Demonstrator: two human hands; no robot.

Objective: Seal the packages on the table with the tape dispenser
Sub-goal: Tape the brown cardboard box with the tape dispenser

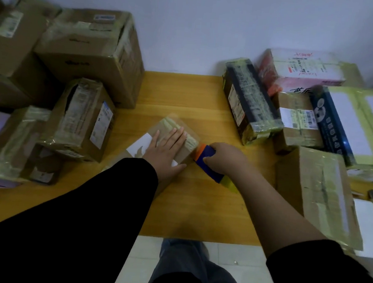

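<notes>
A small brown cardboard package point(171, 127) with a white label lies in the middle of the yellow wooden table point(184, 92). My left hand point(165, 148) presses flat on its top, fingers straight. My right hand point(224, 158) grips a blue and orange tape dispenser point(206, 159) whose orange front end touches the package's right edge. A roll of yellowish tape shows under my right wrist. Strips of yellowish tape lie across the package's far end.
Several taped cardboard boxes point(83, 52) are stacked on the left. More taped packages point(250, 101) crowd the right side, with a large flat box point(316, 194) near my right forearm. A white wall runs behind the table; the floor and my legs show below its front edge.
</notes>
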